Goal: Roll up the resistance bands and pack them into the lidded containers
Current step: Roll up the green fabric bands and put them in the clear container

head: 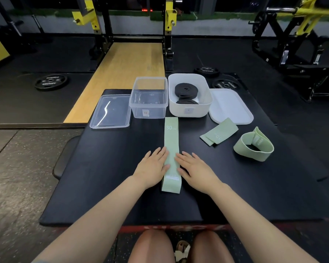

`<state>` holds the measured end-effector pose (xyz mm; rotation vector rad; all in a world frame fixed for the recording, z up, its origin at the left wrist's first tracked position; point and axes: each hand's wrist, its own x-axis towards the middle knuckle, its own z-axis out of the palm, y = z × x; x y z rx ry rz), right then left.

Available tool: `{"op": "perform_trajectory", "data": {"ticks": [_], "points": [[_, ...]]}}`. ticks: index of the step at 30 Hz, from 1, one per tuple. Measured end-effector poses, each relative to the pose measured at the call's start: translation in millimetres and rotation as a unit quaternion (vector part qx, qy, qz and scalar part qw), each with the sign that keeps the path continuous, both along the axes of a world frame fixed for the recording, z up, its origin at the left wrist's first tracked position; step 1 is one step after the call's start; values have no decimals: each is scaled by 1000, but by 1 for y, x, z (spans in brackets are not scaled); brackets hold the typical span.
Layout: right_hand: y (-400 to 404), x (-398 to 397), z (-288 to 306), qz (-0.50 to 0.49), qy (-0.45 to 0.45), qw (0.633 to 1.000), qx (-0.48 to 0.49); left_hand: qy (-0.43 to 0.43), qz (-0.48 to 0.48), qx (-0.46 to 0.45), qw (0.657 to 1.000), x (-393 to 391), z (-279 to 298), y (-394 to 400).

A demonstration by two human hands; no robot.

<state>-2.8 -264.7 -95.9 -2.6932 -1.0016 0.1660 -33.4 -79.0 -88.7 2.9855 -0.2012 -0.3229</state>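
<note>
Green 30 LB band (pixel 171 149) lay flat, lengthwise, mid-mat (pixel 110 168). Left hand (pixel 152 168) and right hand (pixel 195 168) pressed on its edges, fingers straight, gripping nothing. Two more green bands to right: folded one (pixel 218 134), open loop (pixel 254 145). Black rolls (pixel 186 90) sat in white tub (pixel 190 111); clear tub (pixel 149 109) beside it. Lids (pixel 111 111) off, flanking tubs.

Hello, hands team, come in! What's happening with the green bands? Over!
Left hand and right hand flat, pressing the 30 LB band. Not rolled yet. Clear container open, nothing blocking.
</note>
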Motion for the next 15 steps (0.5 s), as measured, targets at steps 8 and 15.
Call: {"op": "perform_trajectory", "data": {"ticks": [8, 15], "points": [[-9, -27, 7, -24, 65, 995, 70, -16, 86, -28, 996, -7, 5, -9], [3, -39, 5, 4, 61, 998, 10, 20, 33, -142, 989, -32, 9, -3]]}}
